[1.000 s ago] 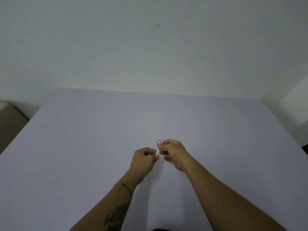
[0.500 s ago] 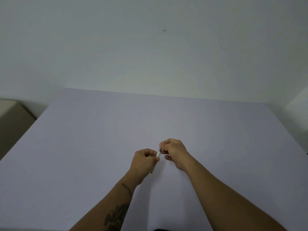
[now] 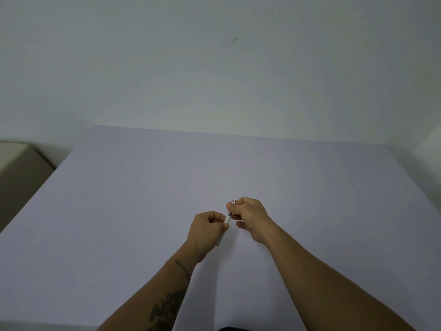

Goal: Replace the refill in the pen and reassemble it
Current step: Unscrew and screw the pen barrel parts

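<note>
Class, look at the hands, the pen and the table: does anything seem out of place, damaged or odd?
Nothing stands out. The left hand and right hand hold the pen between them above the table. No spill or damage shows.

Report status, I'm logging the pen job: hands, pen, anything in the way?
Left hand shut on slim white plastic pen, lower half. Right hand pinching its metal-clipped top end. Pen held above the lavender table. Nothing in the way.
</note>
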A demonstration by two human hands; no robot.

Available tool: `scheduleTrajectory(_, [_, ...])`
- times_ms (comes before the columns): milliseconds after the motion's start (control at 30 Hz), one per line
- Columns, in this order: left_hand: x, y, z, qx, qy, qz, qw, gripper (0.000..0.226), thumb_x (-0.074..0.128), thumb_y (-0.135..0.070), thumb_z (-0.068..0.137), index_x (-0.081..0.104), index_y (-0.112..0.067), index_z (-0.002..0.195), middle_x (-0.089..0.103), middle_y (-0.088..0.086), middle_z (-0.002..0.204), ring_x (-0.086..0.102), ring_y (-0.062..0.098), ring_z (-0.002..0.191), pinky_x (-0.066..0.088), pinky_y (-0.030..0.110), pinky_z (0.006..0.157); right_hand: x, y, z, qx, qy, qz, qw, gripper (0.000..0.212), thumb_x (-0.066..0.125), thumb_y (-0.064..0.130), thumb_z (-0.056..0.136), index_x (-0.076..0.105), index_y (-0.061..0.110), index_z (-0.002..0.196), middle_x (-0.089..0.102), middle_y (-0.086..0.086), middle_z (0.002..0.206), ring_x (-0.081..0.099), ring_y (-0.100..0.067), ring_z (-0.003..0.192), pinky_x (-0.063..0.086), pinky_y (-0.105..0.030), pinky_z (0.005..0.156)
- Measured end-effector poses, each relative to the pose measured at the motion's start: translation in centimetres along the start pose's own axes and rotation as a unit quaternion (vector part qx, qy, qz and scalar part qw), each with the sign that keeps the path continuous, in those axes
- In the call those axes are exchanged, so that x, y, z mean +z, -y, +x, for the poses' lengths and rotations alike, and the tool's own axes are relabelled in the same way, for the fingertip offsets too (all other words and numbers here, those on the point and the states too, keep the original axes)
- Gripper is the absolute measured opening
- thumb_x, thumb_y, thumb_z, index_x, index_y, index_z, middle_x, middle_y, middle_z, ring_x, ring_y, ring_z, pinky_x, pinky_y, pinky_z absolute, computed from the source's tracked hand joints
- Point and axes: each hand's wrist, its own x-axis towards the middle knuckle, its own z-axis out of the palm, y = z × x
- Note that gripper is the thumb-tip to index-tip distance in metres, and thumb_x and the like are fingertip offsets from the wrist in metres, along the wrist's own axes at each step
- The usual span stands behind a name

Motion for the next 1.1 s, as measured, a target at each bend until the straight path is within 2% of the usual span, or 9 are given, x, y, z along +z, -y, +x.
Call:
scheduleTrajectory(133, [0.2, -0.1, 0.0, -0.001, -0.003, 0.007, 1.0, 0.007, 0.066, -0.006, 0.086, 0.072, -0.007, 0.09, 0.065, 0.007, 0.077, 0.06, 0.017, 0.067, 0.054, 0.024, 0.056, -0.1, 0.0, 0.0, -0.008, 0.007, -0.011, 1.0, 0.017, 0.071, 0.022, 0.088, 0.061, 0.014, 0.077, 0.069, -0.008, 0.092, 0.06, -0.018, 0.08, 0.05, -0.031, 0.068])
scheduleTrajectory(267, [-0.1, -0.2, 0.4, -0.009, -0.013, 0.001, 1.0, 0.007, 0.065, -0.006, 0.087, 0.071, -0.01, 0.085, 0.066, 0.007, 0.078, 0.061, 0.019, 0.07, 0.053, 0.025, 0.057, -0.3, 0.1, 0.0, 0.014, 0.058, 0.046, 0.997, 0.015, 0.064, 0.02, 0.094, 0.074, 0.012, 0.101, 0.068, -0.005, 0.093, 0.061, -0.021, 0.089, 0.05, -0.033, 0.076])
scheduleTrajectory(367, [-0.2, 0.1, 0.4, -0.014, -0.016, 0.004, 1.0, 0.008, 0.066, -0.006, 0.086, 0.072, -0.006, 0.092, 0.066, 0.007, 0.079, 0.061, 0.018, 0.069, 0.052, 0.024, 0.055, -0.3, -0.1, 0.3, 0.009, 0.053, 0.026, 0.998, 0.009, 0.066, 0.015, 0.093, 0.073, 0.012, 0.088, 0.069, -0.007, 0.093, 0.06, -0.02, 0.087, 0.051, -0.032, 0.074])
scheduleTrajectory(467, [0.2, 0.3, 0.4, -0.013, -0.021, 0.015, 1.0, 0.012, 0.066, -0.006, 0.086, 0.072, -0.004, 0.096, 0.065, 0.007, 0.078, 0.06, 0.018, 0.069, 0.051, 0.023, 0.055, -0.2, -0.3, 0.9, 0.006, 0.033, -0.005, 0.999, 0.021, 0.068, 0.016, 0.09, 0.06, 0.015, 0.071, 0.069, -0.01, 0.094, 0.059, -0.021, 0.083, 0.05, -0.031, 0.069])
scheduleTrajectory(567, [0.5, 0.1, 0.6, -0.018, -0.024, 0.011, 1.0, 0.011, 0.066, -0.006, 0.086, 0.072, -0.005, 0.094, 0.065, 0.006, 0.076, 0.06, 0.018, 0.068, 0.05, 0.023, 0.055, -0.4, -0.2, 1.3, 0.012, 0.042, -0.008, 0.999, 0.016, 0.069, 0.019, 0.09, 0.063, 0.015, 0.075, 0.069, -0.01, 0.094, 0.059, -0.02, 0.081, 0.05, -0.031, 0.068])
scheduleTrajectory(633, [0.4, -0.1, 1.0, -0.021, -0.028, 0.006, 0.999, 0.008, 0.066, -0.006, 0.086, 0.072, -0.006, 0.091, 0.065, 0.006, 0.075, 0.059, 0.017, 0.066, 0.05, 0.023, 0.054, -0.6, 0.0, 1.4, 0.019, 0.062, 0.012, 0.998, 0.008, 0.068, 0.019, 0.091, 0.071, 0.013, 0.088, 0.068, -0.006, 0.091, 0.059, -0.018, 0.081, 0.05, -0.03, 0.07])
scheduleTrajectory(733, [0.6, -0.1, 1.4, -0.026, -0.032, 0.005, 0.999, 0.007, 0.066, -0.006, 0.086, 0.072, -0.007, 0.089, 0.065, 0.006, 0.076, 0.06, 0.019, 0.069, 0.052, 0.025, 0.056, -1.0, 0.1, 1.6, 0.026, 0.072, 0.024, 0.997, 0.014, 0.066, 0.016, 0.093, 0.076, 0.012, 0.101, 0.069, -0.004, 0.093, 0.06, -0.017, 0.083, 0.051, -0.031, 0.074])
scheduleTrajectory(967, [2.6, -0.3, 1.8, -0.011, -0.039, 0.027, 0.999, 0.008, 0.069, -0.008, 0.083, 0.074, -0.009, 0.089, 0.062, 0.0, 0.069, 0.055, 0.013, 0.06, 0.047, 0.025, 0.055, -2.3, -0.3, 2.4, 0.017, 0.022, -0.019, 0.999, 0.019, 0.066, 0.015, 0.09, 0.061, 0.014, 0.072, 0.066, -0.005, 0.083, 0.06, -0.017, 0.076, 0.05, -0.029, 0.066])
scheduleTrajectory(1100, [3.4, -0.7, 1.9, 0.001, -0.036, 0.027, 0.999, 0.007, 0.068, -0.008, 0.084, 0.074, -0.008, 0.088, 0.06, -0.001, 0.068, 0.054, 0.014, 0.061, 0.046, 0.026, 0.056, -3.1, -0.3, 2.6, 0.028, 0.041, 0.006, 0.999, 0.015, 0.067, 0.021, 0.09, 0.065, 0.013, 0.077, 0.069, -0.004, 0.085, 0.06, -0.018, 0.078, 0.049, -0.032, 0.07])
